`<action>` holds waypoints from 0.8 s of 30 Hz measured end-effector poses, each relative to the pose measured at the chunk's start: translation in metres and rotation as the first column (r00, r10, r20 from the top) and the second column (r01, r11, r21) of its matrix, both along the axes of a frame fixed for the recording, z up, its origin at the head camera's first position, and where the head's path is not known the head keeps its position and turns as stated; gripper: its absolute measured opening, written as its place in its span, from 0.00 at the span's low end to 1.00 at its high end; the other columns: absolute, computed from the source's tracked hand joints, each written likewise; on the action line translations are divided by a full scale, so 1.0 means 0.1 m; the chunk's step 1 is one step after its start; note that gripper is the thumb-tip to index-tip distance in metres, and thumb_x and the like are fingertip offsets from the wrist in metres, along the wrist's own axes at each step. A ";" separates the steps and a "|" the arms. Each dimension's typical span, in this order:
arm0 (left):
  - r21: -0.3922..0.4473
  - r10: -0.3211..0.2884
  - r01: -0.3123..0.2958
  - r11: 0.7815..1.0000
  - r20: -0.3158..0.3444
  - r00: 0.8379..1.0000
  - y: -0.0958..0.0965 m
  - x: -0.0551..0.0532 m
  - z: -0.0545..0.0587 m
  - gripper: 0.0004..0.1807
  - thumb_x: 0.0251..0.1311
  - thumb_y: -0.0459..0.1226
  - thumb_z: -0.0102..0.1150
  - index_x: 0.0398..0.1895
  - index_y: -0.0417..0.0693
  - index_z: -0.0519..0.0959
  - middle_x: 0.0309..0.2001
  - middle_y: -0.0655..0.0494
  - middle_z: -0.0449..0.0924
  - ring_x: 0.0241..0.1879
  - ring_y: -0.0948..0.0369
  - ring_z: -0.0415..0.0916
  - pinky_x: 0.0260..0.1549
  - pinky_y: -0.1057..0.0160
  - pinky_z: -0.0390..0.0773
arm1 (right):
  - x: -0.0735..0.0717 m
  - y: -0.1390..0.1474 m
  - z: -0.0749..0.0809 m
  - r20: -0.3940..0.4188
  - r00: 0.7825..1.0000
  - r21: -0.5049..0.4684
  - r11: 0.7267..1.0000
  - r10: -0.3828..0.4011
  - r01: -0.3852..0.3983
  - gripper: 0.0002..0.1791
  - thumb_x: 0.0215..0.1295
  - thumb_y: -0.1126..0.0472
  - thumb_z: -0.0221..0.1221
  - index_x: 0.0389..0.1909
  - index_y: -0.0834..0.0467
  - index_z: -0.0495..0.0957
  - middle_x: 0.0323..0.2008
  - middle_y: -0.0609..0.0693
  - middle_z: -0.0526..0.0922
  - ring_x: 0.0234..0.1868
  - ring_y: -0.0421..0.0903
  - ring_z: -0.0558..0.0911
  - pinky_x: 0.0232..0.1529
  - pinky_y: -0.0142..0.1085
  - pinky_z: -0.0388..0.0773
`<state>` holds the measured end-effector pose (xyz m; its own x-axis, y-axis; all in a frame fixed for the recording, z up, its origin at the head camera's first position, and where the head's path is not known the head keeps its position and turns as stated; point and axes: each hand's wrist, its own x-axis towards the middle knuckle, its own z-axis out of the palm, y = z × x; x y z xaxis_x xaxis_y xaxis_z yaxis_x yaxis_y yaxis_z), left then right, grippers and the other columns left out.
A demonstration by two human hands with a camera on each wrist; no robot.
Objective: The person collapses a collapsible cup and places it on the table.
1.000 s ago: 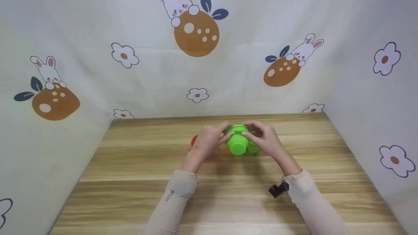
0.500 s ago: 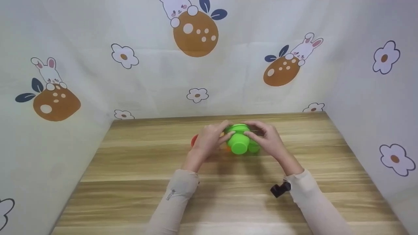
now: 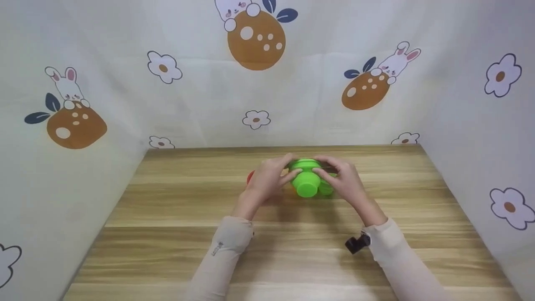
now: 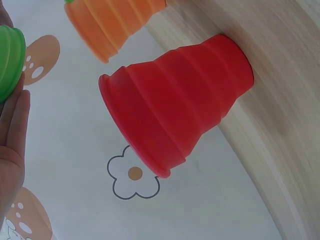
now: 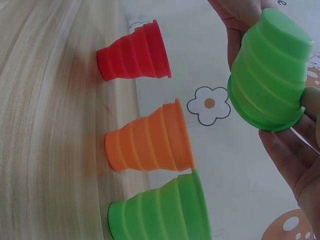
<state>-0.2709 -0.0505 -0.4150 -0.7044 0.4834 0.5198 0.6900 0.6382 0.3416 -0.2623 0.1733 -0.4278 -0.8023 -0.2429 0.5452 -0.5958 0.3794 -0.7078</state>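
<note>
A green ribbed, collapsible-looking cup (image 3: 307, 184) is held up off the table between both hands, its base facing the head camera. My left hand (image 3: 269, 177) grips its left side, thumb toward me and fingers at the rim. On the opposite side, my right hand (image 3: 345, 177) pinches it the same way. Below, a row of similar cups stands upright on the table: a red cup (image 5: 135, 52), an orange cup (image 5: 150, 140) and a second green cup (image 5: 160, 210). In the head view the left hand hides most of the red cup, and the orange one barely shows.
The wood-grain table (image 3: 175, 251) ends at a pale cloth backdrop (image 3: 200, 96) printed with rabbits, oranges and flowers. Similar cloth rises on the left and right sides. A small black device (image 3: 357, 243) is fixed at the right wrist.
The head view has shifted slightly. Both hands keep their hold on the raised green cup, which stays in nearly the same place; the cups below have not visibly moved.
</note>
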 end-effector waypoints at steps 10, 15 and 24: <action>-0.001 -0.030 0.030 1.000 0.046 0.998 0.00 0.01 0.07 0.18 0.67 0.46 0.61 0.56 0.50 0.80 0.52 0.56 0.85 0.51 0.60 0.83 0.53 0.63 0.82 | 0.00 0.01 -0.02 -0.033 0.999 0.045 0.999 0.002 0.000 0.15 0.62 0.67 0.65 0.50 0.67 0.82 0.45 0.61 0.87 0.45 0.56 0.87 0.46 0.38 0.86; -0.023 -0.033 0.034 0.999 0.038 0.999 0.02 0.03 0.09 0.18 0.66 0.44 0.62 0.56 0.50 0.80 0.53 0.56 0.85 0.51 0.60 0.84 0.53 0.63 0.82 | 0.00 0.02 -0.03 -0.050 0.999 0.062 0.998 0.007 -0.003 0.14 0.63 0.67 0.64 0.50 0.66 0.82 0.45 0.61 0.87 0.45 0.55 0.88 0.45 0.35 0.86; -0.043 -0.029 0.029 0.999 -0.009 1.000 0.00 0.04 0.09 0.15 0.65 0.43 0.63 0.53 0.49 0.83 0.47 0.56 0.88 0.46 0.61 0.86 0.48 0.64 0.84 | 0.01 -0.01 -0.04 -0.066 0.998 0.089 0.996 0.012 -0.006 0.14 0.65 0.65 0.63 0.50 0.67 0.82 0.45 0.61 0.87 0.44 0.54 0.88 0.45 0.35 0.86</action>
<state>-0.2673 -0.0509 -0.4058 -0.6848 0.5256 0.5047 0.7115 0.6320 0.3071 -0.2610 0.1721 -0.4316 -0.7625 -0.3002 0.5731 -0.6443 0.4335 -0.6301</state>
